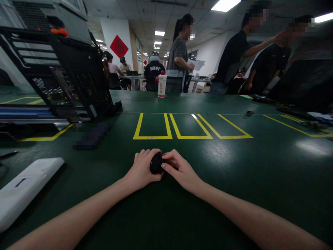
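A small, glossy black rounded object [155,164] is between my two hands, low over the green table [166,215]. Its exact kind cannot be made out. My left hand [143,166] wraps round it from the left, with the thumb below and the fingers over the far side. From the right, my right hand [179,169] pinches its edge between thumb and fingertips. Part of the object is hidden by my fingers.
Yellow tape outlines [153,138] mark the table ahead. An open computer case [78,80] stands at left, near a dark pixelated flat item [92,136] and a white device [28,189]. A cup [161,85] stands at the far edge. Several people are beyond.
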Demonstrator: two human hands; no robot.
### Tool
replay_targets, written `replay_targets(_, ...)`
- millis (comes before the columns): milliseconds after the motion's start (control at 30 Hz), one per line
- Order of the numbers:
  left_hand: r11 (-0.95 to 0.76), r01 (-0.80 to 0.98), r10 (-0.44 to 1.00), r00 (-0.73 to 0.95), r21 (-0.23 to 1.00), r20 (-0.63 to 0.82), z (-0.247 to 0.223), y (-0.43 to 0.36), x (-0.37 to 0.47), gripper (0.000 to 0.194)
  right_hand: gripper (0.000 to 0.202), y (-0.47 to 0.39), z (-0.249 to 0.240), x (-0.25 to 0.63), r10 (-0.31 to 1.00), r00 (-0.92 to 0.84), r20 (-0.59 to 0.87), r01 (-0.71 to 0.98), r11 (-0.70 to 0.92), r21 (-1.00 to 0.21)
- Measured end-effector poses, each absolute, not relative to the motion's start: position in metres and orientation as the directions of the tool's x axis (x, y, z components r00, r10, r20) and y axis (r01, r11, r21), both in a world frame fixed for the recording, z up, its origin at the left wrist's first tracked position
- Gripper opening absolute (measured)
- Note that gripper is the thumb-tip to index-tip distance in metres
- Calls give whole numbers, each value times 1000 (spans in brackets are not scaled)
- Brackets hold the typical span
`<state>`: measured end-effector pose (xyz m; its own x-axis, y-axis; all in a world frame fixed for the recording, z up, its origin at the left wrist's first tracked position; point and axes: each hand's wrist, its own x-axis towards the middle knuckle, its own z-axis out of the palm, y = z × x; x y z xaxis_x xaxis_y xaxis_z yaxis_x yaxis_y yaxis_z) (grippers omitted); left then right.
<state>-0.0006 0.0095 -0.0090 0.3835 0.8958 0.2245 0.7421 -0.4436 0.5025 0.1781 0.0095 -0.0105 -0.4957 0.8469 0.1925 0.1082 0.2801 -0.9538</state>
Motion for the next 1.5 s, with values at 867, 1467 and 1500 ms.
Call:
replay_targets(867, -439, 734, 898, 381, 518, 221, -6, 7, 0, 52, 23, 10, -6, 181, 837, -532, 128, 193, 267, -944)
replay_targets(1467, -439, 748, 898, 380, 497, 221, -7, 9, 1, 55, 25, 12, -9, 183, 818, -559, 133, 105, 229, -968)
replay_targets(1500, -437, 747, 899, 379, 501, 220, -7, 9, 1, 55, 23, 12, -8, 184, 819, -559, 128, 94, 217, -972)
